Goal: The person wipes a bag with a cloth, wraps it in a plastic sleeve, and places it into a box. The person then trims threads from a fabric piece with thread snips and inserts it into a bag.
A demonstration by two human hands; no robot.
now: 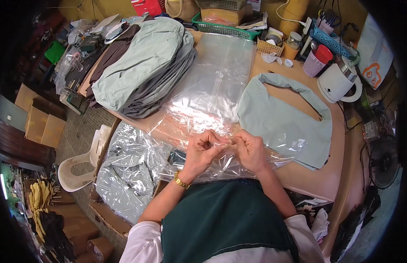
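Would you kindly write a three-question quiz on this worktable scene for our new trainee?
1. On which wrist is the gold-coloured band?
2. True or false: in the picture, the fabric stack lies to the left of the white kettle.
3. Fill in the missing word: the left hand and right hand are close together over clear ____.

Key:
1. The left.
2. True.
3. Plastic.
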